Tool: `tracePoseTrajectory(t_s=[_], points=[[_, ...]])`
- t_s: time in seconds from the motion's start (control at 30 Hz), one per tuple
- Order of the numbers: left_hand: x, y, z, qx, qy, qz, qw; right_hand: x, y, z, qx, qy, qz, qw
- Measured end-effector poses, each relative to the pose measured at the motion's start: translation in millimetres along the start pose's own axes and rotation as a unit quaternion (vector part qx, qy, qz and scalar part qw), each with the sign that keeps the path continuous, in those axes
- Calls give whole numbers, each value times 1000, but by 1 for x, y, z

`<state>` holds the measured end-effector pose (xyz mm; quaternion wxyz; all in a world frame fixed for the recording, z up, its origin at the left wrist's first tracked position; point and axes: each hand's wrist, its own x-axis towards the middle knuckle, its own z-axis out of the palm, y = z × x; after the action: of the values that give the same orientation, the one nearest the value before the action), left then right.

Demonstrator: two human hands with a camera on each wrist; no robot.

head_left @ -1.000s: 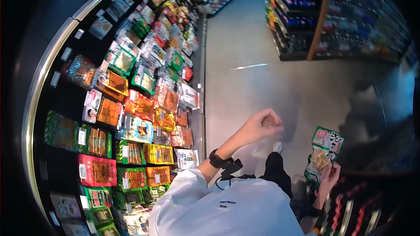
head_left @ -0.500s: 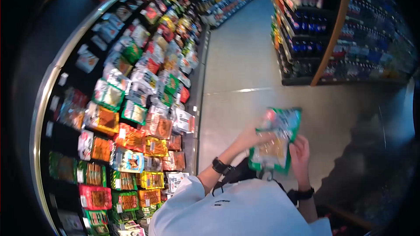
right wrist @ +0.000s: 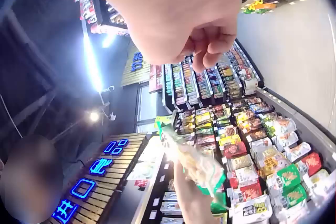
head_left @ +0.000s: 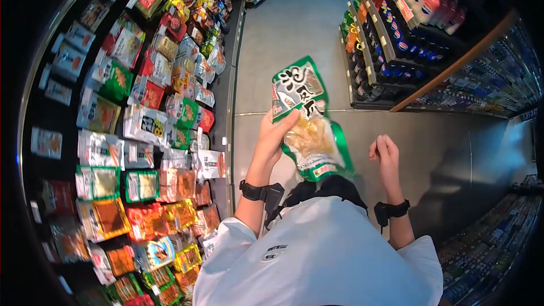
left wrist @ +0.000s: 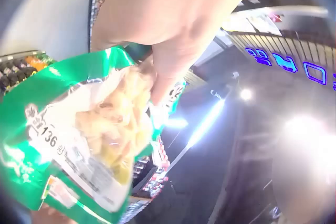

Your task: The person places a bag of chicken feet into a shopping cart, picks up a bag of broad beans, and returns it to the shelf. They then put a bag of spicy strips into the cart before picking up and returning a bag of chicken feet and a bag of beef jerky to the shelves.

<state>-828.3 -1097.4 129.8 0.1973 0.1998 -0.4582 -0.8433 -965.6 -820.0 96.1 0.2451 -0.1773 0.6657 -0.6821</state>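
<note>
In the head view my left hand (head_left: 274, 134) grips a green-and-white bag of pickled chicken feet (head_left: 313, 139) by its left edge, thumb across the front. The bag is tilted, with large dark characters on top and a clear window showing pale pieces. Seen close in the left wrist view, the bag (left wrist: 113, 124) carries the number 136 on a white label, and the gripping fingers are partly hidden behind it. My right hand (head_left: 387, 156) is held apart on the right, its fingers loosely curled around nothing. The right wrist view also shows those bent fingers (right wrist: 210, 50).
Along the left runs a long display case of packaged snacks (head_left: 147, 124) with a raised front edge (head_left: 231, 107). Ahead on the right stands a shelf of bottled drinks (head_left: 396, 39) with a brown end trim (head_left: 453, 68). Grey floor (head_left: 283, 28) lies between them.
The bag has passed from my right hand, through both hands, into my left. It has risen forward, and my right hand has let go. The view has shifted.
</note>
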Motion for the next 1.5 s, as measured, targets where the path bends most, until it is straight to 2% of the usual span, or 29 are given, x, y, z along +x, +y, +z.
tracePoseTrajectory(t_s=[0.1,0.13,0.17,0.23,0.27,0.3,0.33,0.47,0.57,0.77,0.9,1.07,1.27,1.37,1.5], points=[[75,4,-32,-199,-57,1,978,68,1,15,6,-9,25,1000],[100,11,-32,-217,-55,-2,975,91,2,19,-1,-7,29,1000],[128,18,-41,-213,-23,-53,975,115,6,24,1,-4,36,999],[185,28,-55,-295,-127,-43,946,166,15,28,1,-5,47,999],[201,40,-51,-323,-60,-69,942,195,18,29,-46,-18,31,998],[251,24,-79,-392,-283,-32,874,227,28,27,-40,-16,33,999],[279,31,-83,-406,-293,-29,865,259,41,25,-32,-16,36,999],[369,72,-88,-383,-153,13,911,389,53,23,-34,-4,25,999],[435,106,-89,-364,-107,54,924,479,44,27,-21,-4,19,1000],[532,160,-116,-349,-26,115,929,644,1,54,-30,-69,34,997],[602,177,-153,-347,16,142,927,748,2,95,-43,-107,31,993],[701,199,-220,-352,45,180,918,877,30,169,-43,-129,26,990],[820,277,-282,-333,74,208,917,1013,-5,259,-38,-165,37,985],[878,314,-298,-306,101,217,921,1062,-42,298,-50,-146,43,987],[966,363,-309,-211,166,244,932,1153,-20,317,-51,-213,14,976]])
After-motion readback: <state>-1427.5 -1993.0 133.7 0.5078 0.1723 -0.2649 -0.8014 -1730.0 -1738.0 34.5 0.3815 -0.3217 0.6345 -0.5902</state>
